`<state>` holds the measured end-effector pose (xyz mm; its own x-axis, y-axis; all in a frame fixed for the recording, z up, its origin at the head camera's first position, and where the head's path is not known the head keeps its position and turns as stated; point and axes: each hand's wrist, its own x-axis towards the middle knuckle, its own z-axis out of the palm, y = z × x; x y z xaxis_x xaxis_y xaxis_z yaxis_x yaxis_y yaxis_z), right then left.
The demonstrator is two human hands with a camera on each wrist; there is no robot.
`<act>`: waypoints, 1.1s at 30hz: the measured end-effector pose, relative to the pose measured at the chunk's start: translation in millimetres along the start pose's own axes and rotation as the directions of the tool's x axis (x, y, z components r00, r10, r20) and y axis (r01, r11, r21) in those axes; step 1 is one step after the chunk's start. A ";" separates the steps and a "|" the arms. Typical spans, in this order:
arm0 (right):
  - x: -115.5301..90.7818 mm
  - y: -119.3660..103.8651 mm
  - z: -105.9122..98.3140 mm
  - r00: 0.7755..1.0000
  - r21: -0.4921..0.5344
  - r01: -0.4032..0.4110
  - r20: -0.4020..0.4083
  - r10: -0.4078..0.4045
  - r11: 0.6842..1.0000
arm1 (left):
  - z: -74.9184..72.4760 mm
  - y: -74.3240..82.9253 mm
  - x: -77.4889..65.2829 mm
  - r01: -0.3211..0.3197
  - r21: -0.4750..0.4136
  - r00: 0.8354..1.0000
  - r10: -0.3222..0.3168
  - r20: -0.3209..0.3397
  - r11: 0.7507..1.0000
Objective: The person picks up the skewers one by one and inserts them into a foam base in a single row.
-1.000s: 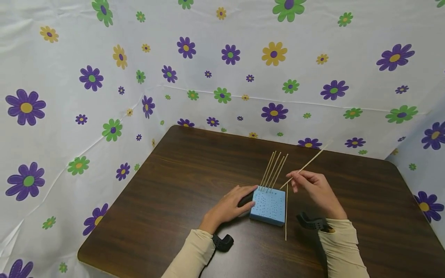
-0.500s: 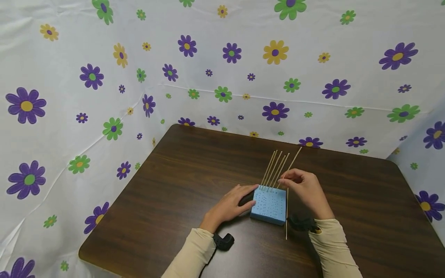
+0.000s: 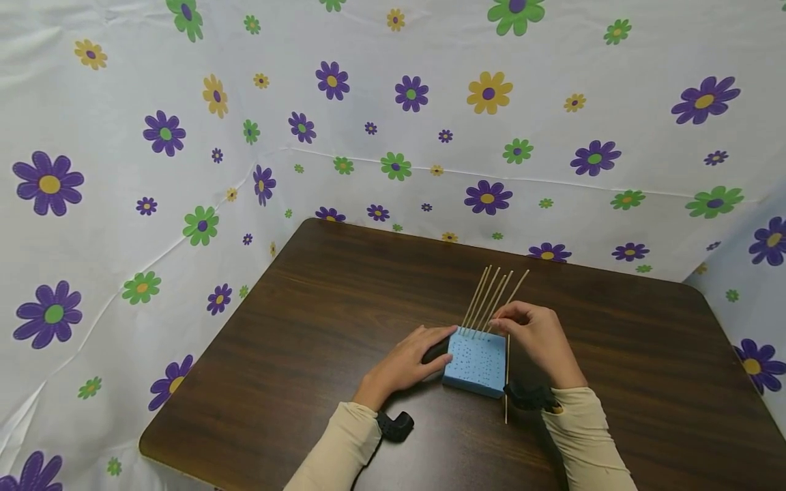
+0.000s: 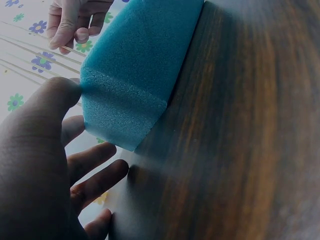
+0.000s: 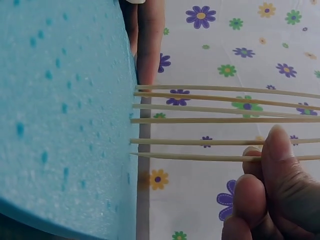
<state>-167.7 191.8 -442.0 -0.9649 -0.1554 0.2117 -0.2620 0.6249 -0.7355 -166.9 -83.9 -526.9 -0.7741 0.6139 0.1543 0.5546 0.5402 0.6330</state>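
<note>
A blue foam block (image 3: 473, 368) dotted with holes stands on the table. My left hand (image 3: 402, 361) rests on it, thumb against its left side and a finger at the far left corner. Several thin wooden skewers (image 5: 200, 121) stand in a row along the block's far edge. My right hand (image 3: 531, 334) pinches another skewer (image 5: 200, 158) at the right end of that row, tilted a bit more than the others. Its pointed tip meets the foam; whether it has sunk in, I cannot tell.
One loose skewer (image 3: 506, 409) lies along the block's right side on the dark wooden table (image 3: 344, 300). White flowered cloth (image 3: 356, 184) hangs behind and to the left. A black camera mount (image 3: 396, 426) sits at each wrist.
My right hand has moved left toward the skewer row, and the pinched skewer has swung from a strong rightward slant to nearly upright. The left hand has stayed on the block.
</note>
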 end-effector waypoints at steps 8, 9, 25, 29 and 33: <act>0.4 -0.6 1.4 1.000 -0.026 -0.021 0.011 0.021 0.999 | -1.9 1.6 0.1 0.003 0.003 1.000 -0.003 0.008 1.000; 0.8 -0.9 2.1 0.999 -0.028 -0.027 0.017 0.027 0.999 | -1.8 1.3 0.1 0.007 0.003 1.000 -0.007 0.010 1.000; 1.9 -3.8 3.3 0.997 -0.048 -0.027 0.066 0.030 0.998 | -2.5 2.0 0.6 0.012 0.001 1.000 -0.012 0.011 1.000; 2.1 -3.1 3.5 0.997 -0.058 -0.022 0.069 0.026 0.998 | -2.8 2.7 1.0 0.004 0.005 1.000 -0.004 0.015 1.000; 2.1 -2.8 3.6 0.997 -0.064 -0.017 0.074 0.022 0.998 | -2.4 3.0 0.5 -0.001 0.004 1.000 0.001 0.011 1.000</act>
<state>-169.1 186.9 -441.8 -0.9692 -0.1978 0.1470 -0.2435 0.6754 -0.6961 -166.3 -83.3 -523.2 -0.7704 0.6205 0.1462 0.5561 0.5420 0.6301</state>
